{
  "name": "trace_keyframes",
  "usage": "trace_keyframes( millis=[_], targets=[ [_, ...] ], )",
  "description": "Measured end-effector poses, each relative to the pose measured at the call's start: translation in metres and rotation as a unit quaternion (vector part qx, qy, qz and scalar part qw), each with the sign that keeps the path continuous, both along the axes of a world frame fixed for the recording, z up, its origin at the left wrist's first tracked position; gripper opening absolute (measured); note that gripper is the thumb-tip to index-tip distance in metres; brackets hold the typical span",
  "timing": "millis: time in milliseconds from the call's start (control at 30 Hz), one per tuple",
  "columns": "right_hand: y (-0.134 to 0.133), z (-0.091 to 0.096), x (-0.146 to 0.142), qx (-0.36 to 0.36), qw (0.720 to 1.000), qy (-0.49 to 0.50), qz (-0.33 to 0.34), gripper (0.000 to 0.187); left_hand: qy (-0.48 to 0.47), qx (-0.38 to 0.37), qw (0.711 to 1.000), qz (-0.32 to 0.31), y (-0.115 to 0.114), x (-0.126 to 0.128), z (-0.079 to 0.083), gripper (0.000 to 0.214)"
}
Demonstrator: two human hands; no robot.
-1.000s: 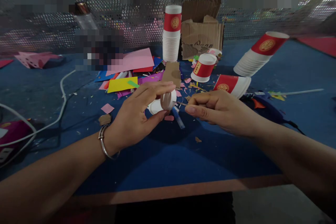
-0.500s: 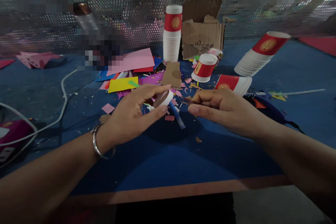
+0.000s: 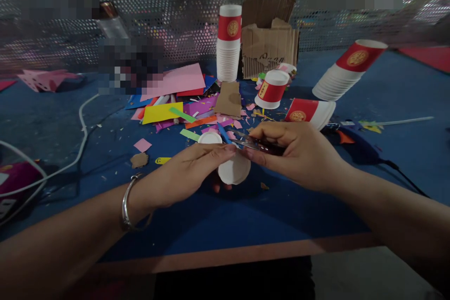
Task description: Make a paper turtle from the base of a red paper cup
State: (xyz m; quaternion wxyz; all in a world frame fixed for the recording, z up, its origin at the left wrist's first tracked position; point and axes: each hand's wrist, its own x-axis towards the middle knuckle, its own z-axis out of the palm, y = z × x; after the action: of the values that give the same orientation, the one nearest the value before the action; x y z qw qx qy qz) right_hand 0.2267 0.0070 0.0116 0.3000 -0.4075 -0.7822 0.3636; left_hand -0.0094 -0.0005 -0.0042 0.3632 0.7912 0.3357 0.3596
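My left hand (image 3: pixel 197 166) pinches a white round disc (image 3: pixel 234 168) that looks like the bottom of a paper cup, its thumb on the upper edge and fingertips underneath. My right hand (image 3: pixel 298 150) is closed around scissors (image 3: pixel 263 145); their metal blades point left and meet the disc's upper edge near my left thumb. The handles are mostly hidden by my fingers. Just beyond my left hand lies another white round piece (image 3: pixel 210 138). A blue pen (image 3: pixel 223 132) shows behind the blades, partly covered.
Paper scraps and coloured sheets (image 3: pixel 176 79) spread across the blue table (image 3: pixel 197 229). Behind stand a cup stack (image 3: pixel 228 56), a cardboard box (image 3: pixel 269 47) and an upturned cup (image 3: pixel 272 89). To the right are a tilted cup stack (image 3: pixel 346 75), a lying cup (image 3: pixel 309 111) and a corded dark tool (image 3: pixel 365 147).
My left hand has lowered the white disc and turned its flat face up. My right hand has moved the scissors to the disc's edge, and their blades now show clearly.
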Motion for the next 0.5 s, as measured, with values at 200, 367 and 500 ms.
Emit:
trace_keyframes(
  millis=[200,367,500],
  targets=[
    [-0.0002,0.0002,-0.0011,-0.033,0.999,0.007,0.0,0.027,0.049,-0.193,0.978,-0.053,-0.0062,0.0016,0.0092,0.034],
    [0.0004,-0.0008,-0.0012,-0.087,0.996,0.024,0.024,0.042,0.052,-0.169,0.983,-0.054,-0.0041,0.0017,0.009,0.033],
    [0.0041,0.0019,0.0,-0.152,0.984,0.064,0.065,0.044,0.032,-0.241,0.966,-0.087,-0.0038,0.0014,0.0105,0.027]
  ],
)
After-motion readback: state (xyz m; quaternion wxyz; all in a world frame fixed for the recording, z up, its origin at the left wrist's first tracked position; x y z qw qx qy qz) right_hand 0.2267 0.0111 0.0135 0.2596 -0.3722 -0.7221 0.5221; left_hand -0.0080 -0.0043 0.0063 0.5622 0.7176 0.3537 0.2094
